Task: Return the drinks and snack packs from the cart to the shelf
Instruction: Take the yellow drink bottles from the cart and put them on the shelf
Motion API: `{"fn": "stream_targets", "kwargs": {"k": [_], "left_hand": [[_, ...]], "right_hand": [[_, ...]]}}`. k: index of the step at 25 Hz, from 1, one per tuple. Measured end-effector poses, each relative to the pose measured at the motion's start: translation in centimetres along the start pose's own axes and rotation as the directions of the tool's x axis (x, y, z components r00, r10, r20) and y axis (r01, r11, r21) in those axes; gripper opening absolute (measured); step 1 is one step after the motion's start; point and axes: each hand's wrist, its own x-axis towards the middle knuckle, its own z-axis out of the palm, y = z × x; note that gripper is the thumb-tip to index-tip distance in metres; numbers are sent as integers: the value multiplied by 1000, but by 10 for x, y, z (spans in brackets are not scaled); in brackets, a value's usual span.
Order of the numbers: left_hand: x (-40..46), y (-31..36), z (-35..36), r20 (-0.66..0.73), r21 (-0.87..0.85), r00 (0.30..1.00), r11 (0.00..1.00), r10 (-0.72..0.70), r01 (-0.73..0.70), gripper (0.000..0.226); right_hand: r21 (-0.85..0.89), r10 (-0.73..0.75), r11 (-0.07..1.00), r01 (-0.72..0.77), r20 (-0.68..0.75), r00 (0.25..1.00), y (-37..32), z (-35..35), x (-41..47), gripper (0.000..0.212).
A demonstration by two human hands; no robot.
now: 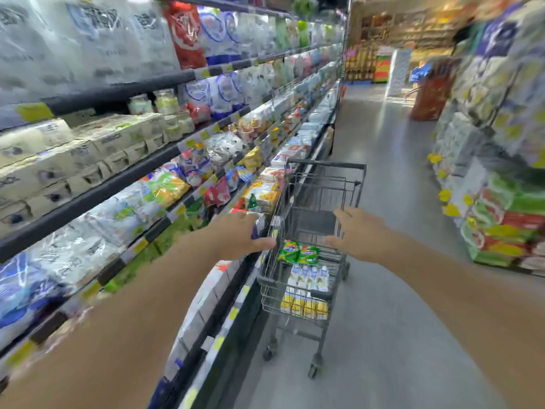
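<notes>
A small grey wire cart [351, 190] stands in the aisle against the long shelf [165, 160] on my left. Its upper basket holds two green snack packs [299, 252]. The lower basket holds a pack of white and blue drink bottles [309, 278] and a pack of yellow drinks [303, 305]. My left hand [241, 236] reaches over the cart's left rim, fingers spread, holding nothing. My right hand [358, 231] hovers over the right rim, also open and apart from the packs.
The shelf carries bagged snacks, boxed goods and drink cartons on several tiers with yellow price tags. Stacked product packs [507, 219] line the right side of the aisle. A red display stand [430, 95] is far ahead. Grey floor [392, 320] runs between.
</notes>
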Motion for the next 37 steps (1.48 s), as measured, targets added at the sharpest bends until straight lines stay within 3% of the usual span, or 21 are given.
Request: {"fn": "stream_targets", "kwargs": {"k": [5, 12, 20, 25, 29, 37], "left_hand": [[100, 21, 25, 73, -8, 994, 997, 80, -80, 94], [270, -7, 69, 183, -96, 953, 969, 241, -227, 90], [427, -26, 161, 361, -220, 887, 951, 288, -219, 88], [478, -28, 254, 457, -310, 861, 947, 222, -79, 80], [500, -28, 336, 564, -348, 816, 933, 127, 96, 82], [516, -24, 472, 739, -288, 666, 845, -103, 450, 73]], "right_hand": [[50, 117, 992, -118, 29, 993, 44, 29, 52, 64], [120, 211, 966, -231, 157, 965, 57, 103, 180, 59], [181, 315, 898, -400, 368, 875, 78, 198, 296, 46], [266, 352, 822, -504, 459, 816, 104, 276, 348, 28], [296, 350, 742, -602, 595, 724, 121, 367, 376, 26], [177, 464, 603, -778, 716, 522, 122, 512, 382, 29]]}}
